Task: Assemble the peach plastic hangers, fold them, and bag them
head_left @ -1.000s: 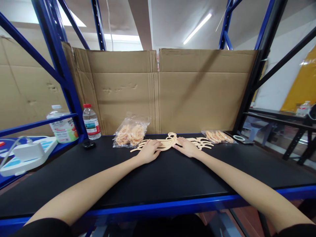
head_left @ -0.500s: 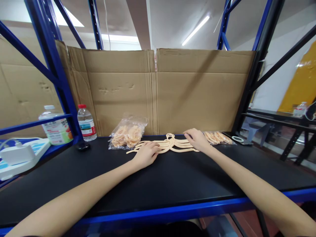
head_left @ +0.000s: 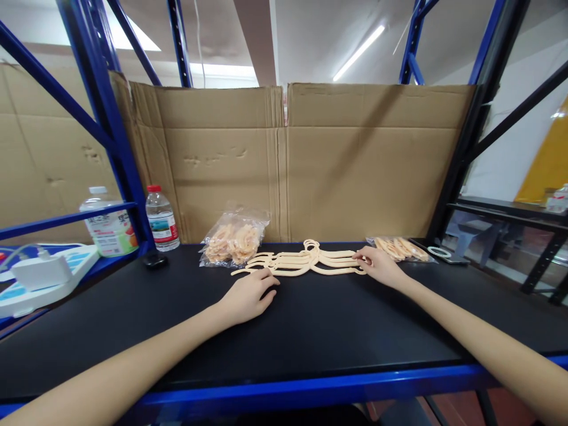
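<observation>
Long cream-coloured strands [head_left: 315, 255], which look doughy or rubbery, lie spread left and right from a narrow middle with small loops at its top. My right hand [head_left: 382, 267] is at their right ends, its thumb and fingertips pinched on a strand end. Just below the left part of the strands, my left hand [head_left: 251, 297] rests low over the black tabletop, thumb and fingers apart and holding nothing. The tips of its fingers come close to the lowest strand; whether they touch it is unclear.
Behind the strands' left end sits a clear bag of similar pieces [head_left: 235, 236]; a flatter bag [head_left: 402, 249] lies right, beside a phone with a white ring [head_left: 439, 251]. A red-capped bottle [head_left: 162, 222], black mouse [head_left: 155, 260] and power strip [head_left: 80, 266] are left. Cardboard [head_left: 368, 171] closes the back.
My left hand has drawn back from the strands toward me and left. My right hand has come down onto the right strand ends and closed there. The view has shifted slightly.
</observation>
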The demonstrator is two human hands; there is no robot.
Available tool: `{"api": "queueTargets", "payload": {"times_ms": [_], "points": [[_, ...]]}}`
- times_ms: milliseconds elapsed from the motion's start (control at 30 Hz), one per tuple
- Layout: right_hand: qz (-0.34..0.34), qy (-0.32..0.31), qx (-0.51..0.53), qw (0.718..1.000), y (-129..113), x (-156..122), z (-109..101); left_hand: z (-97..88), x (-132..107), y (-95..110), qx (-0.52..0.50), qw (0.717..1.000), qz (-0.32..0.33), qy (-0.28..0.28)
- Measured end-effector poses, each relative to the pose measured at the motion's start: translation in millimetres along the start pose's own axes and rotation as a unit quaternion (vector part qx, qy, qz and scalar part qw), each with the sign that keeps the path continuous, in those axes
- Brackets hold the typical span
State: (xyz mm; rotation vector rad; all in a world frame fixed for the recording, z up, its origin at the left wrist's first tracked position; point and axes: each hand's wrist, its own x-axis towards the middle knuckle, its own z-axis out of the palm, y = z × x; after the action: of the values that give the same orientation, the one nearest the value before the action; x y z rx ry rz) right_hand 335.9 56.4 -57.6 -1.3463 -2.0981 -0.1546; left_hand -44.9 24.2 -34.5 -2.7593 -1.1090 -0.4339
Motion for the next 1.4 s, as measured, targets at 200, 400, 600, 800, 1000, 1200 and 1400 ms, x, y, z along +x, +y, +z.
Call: {"api": "queueTargets", "payload": {"times_ms": [200,400,600,800,1000,1200,1400], "points": [[-0.06,-0.029,0.029,0.997,-15.1,-9.4,4.9,2.4,-1.5,1.7,-0.013,1.0,-0.013,-0.006],[-0.074,-0.046,0.028,0.996,-16.3,-9.7,8.3,-1.2,-1.6,0.6,-0.031,0.998,-0.057,-0.007],[-0.082,-0.033,0.03,0.996,-13.3,-10.0,2.1,-3.9,0.0,1.7,-0.03,0.996,-0.078,-0.027],[-0.042,0.026,0.03,0.998,3.1,-9.2,-12.0,-5.1,-0.5,0.5,-0.005,0.993,-0.114,-0.035],[-0.025,0.011,0.031,0.999,7.8,-11.0,-10.9,-8.1,0.4,0.6,0.007,0.991,-0.124,-0.048],[-0.028,-0.023,0.04,0.999,-6.2,-11.0,-8.0,-5.8,-0.9,-2.0,-0.039,0.998,-0.029,-0.048],[-0.057,-0.054,0.043,0.996,-13.8,-13.3,0.2,-9.3,-3.0,8.2,-0.087,0.992,0.072,-0.059]]}}
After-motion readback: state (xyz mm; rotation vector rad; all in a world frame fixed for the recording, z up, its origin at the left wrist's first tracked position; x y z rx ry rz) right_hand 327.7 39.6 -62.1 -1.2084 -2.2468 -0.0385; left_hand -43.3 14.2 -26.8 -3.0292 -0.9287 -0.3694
